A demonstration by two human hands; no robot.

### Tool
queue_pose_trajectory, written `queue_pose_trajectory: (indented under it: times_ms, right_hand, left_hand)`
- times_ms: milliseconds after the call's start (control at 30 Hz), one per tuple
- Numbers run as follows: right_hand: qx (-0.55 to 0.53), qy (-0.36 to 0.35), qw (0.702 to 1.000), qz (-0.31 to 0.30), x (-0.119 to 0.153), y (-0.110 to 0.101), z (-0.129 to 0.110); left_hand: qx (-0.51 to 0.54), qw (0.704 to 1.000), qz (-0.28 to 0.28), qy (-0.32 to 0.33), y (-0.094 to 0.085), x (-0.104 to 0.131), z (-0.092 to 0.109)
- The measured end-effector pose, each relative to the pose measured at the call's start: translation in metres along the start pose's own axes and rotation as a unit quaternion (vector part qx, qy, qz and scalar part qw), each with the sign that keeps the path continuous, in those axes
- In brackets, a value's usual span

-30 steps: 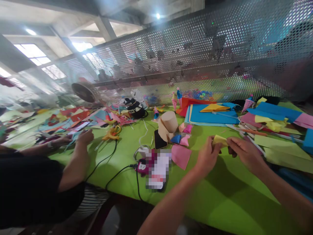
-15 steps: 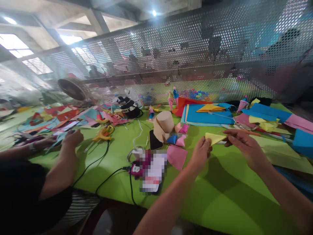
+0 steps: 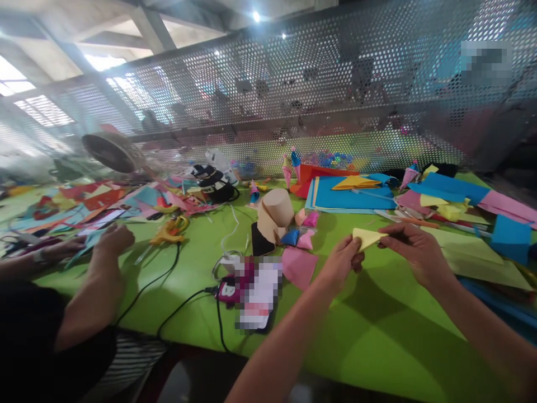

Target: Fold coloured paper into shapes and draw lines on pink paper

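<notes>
One folded yellow paper (image 3: pixel 366 238) spans the gap between left hand (image 3: pixel 342 259) and right hand (image 3: pixel 413 246).
Above the green table (image 3: pixel 356 347), its long axis runs sideways, tapering rightward: the left pinches the broad end, the right pinches the narrow tip, neither hand nearer.

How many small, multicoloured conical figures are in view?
4 visible: leftmost figure left of the beige cylindrical roll, two adjacent figures by the red sheet, rightmost figure beyond the blue sheets. Others may be hidden.

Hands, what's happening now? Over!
Left hand, right hand: both gripping. Yellow folded paper triangle: held between them. Pink square paper: lying left of it, seemingly not blocking.
</notes>
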State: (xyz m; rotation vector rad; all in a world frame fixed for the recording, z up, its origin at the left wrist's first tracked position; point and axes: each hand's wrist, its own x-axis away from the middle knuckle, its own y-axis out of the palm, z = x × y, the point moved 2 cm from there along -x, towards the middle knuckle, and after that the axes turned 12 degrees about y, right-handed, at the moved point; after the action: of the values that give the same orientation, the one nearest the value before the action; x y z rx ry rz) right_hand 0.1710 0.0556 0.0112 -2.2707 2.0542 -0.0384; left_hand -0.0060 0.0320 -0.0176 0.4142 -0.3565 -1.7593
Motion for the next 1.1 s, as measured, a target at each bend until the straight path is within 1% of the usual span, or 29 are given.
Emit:
queue_pose_trajectory:
  times_ms: [133, 267, 333, 400, 467, 533, 667, 767, 967, 1100]
  right_hand:
    - [0.012, 0.002, 1.0, -0.002, 0.0, 0.0, 0.0]
    - [0.017, 0.017, 0.999, -0.037, 0.0, 0.0, -0.002]
    - [0.054, 0.021, 0.997, -0.059, 0.0, 0.0, -0.001]
    - [0.112, 0.023, 0.99, -0.079, 0.0, 0.001, 0.001]
    - [0.156, 0.023, 0.983, -0.09, 0.0, 0.002, 0.003]
    - [0.166, 0.02, 0.982, -0.089, -0.001, 0.002, 0.005]
    - [0.13, 0.017, 0.989, -0.065, -0.004, 0.0, 0.005]
    - [0.102, 0.022, 0.993, -0.059, -0.005, -0.001, 0.005]
    - [0.06, 0.044, 0.995, -0.061, -0.005, 0.003, 0.01]
    - [0.043, 0.056, 0.996, -0.06, -0.003, 0.007, 0.006]
  left_hand:
    - [-0.033, 0.999, 0.013, 0.025, 0.0, -0.001, 0.002]
    - [-0.127, 0.986, 0.053, 0.094, -0.003, -0.003, -0.001]
    - [-0.166, 0.976, 0.051, 0.129, -0.004, -0.004, -0.005]
    - [-0.196, 0.969, 0.034, 0.145, -0.004, -0.004, -0.008]
    - [-0.224, 0.964, 0.017, 0.146, -0.004, -0.002, -0.008]
    - [-0.25, 0.958, 0.001, 0.14, -0.003, 0.0, -0.006]
    - [-0.296, 0.947, -0.018, 0.121, -0.003, 0.002, 0.001]
    - [-0.316, 0.941, -0.029, 0.114, -0.003, 0.002, 0.002]
    - [-0.333, 0.935, -0.02, 0.118, -0.006, -0.001, -0.001]
    - [-0.358, 0.927, -0.01, 0.114, -0.008, -0.003, -0.002]
